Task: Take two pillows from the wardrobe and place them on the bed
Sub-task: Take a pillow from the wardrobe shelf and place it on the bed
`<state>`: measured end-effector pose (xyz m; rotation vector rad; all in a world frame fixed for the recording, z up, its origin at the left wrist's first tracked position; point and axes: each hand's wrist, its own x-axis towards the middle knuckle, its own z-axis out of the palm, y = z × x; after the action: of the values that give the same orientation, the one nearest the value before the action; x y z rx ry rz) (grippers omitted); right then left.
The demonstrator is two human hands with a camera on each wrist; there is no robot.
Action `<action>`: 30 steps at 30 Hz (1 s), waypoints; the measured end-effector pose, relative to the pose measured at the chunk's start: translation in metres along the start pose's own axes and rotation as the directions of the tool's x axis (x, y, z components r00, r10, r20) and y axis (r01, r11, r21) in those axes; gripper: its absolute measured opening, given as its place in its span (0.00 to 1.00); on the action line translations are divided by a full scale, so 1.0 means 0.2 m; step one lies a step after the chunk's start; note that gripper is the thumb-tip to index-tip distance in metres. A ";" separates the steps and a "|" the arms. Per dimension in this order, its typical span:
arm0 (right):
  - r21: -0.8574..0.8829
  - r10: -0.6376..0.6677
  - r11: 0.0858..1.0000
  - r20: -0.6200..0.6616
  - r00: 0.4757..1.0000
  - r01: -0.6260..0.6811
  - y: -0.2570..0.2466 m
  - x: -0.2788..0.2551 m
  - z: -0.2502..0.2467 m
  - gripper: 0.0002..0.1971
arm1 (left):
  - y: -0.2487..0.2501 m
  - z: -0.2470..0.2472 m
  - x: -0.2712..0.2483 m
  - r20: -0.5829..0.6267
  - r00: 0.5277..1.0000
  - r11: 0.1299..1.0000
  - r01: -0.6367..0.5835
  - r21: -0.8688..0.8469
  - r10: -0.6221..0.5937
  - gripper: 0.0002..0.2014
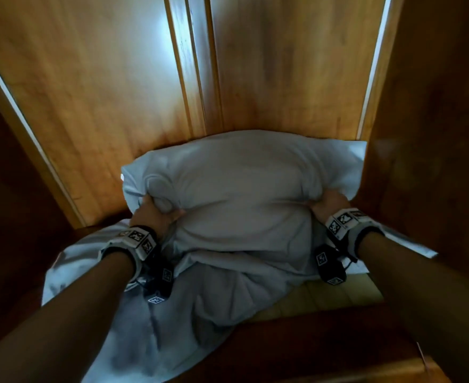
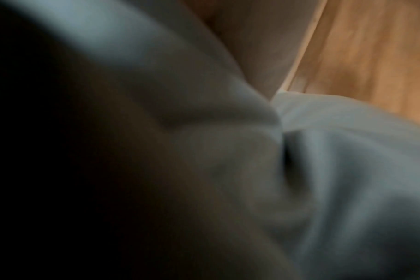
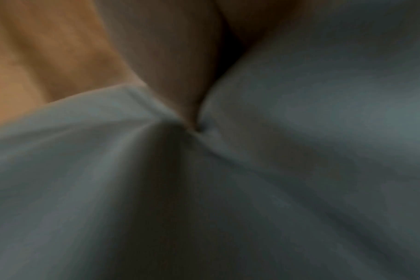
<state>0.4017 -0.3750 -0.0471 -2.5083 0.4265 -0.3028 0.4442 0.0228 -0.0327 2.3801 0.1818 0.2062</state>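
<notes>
Both hands, left hand (image 1: pixel 156 214) and right hand (image 1: pixel 327 203), pinch bunched fabric of the upper white pillow (image 1: pixel 241 183) (inside the wardrobe (image 1: pixel 89 92)); they should lift evenly, clearing the second pillow (image 1: pixel 200 299) below.

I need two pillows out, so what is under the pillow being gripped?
Under the top pillow lies more white fabric, apparently a second pillow, on the wardrobe shelf. Anything beneath it is covered.

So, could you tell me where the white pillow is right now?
In the head view, the pillow sits centre frame inside the wooden wardrobe, gripped by the left hand and right hand at its near corners.
</notes>
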 end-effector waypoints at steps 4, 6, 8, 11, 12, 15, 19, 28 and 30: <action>0.014 -0.013 1.000 -0.163 0.987 0.015 -0.12 -0.24 -0.17 0.19 | 0.10 -0.07 -0.12 -0.037 0.980 0.975 -0.199 -0.099 0.196 0.43; 0.105 0.098 0.992 -0.229 0.969 -0.076 -0.14 -0.41 -0.28 0.27 | 0.17 -0.09 -0.20 -0.073 0.956 0.942 -0.291 -0.164 0.283 0.36; 0.160 0.195 0.975 -0.286 0.938 -0.153 -0.13 -0.62 -0.37 0.28 | 0.25 -0.08 -0.30 -0.090 0.922 0.893 -0.386 -0.229 0.376 0.33; 0.166 0.279 0.958 -0.333 0.901 -0.235 -0.06 -1.01 -0.47 0.25 | 0.35 -0.04 -0.47 -0.012 0.886 0.851 -0.449 -0.272 0.464 0.30; 0.178 0.313 0.947 -0.342 0.886 -0.266 -0.06 -1.16 -0.50 0.22 | 0.38 -0.02 -0.54 0.018 0.875 0.833 -0.455 -0.314 0.484 0.29; 0.184 0.345 0.938 -0.406 0.846 -0.294 -0.02 -1.60 -0.61 0.09 | 0.45 0.09 -0.74 0.112 0.838 0.802 -0.460 -0.382 0.534 0.28; 0.066 0.307 0.947 -0.460 0.833 -0.313 -0.01 -2.14 -0.76 0.14 | 0.52 0.24 -1.08 0.272 0.759 0.792 -0.482 -0.375 0.591 0.30; -0.149 0.368 0.882 -0.372 0.852 -0.446 0.25 -3.19 -0.75 0.16 | 0.37 0.47 -2.07 0.554 0.603 0.811 -0.513 -0.282 0.574 0.33; -0.145 0.400 0.864 -0.385 0.832 -0.483 0.35 -3.42 -0.74 0.14 | 0.29 0.49 -2.30 0.605 0.579 0.824 -0.502 -0.263 0.546 0.33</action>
<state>-0.2921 -0.2547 -0.0493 -2.4826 1.2370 -0.5298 0.0183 -0.1706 -0.1076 2.2209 -0.8805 -0.3719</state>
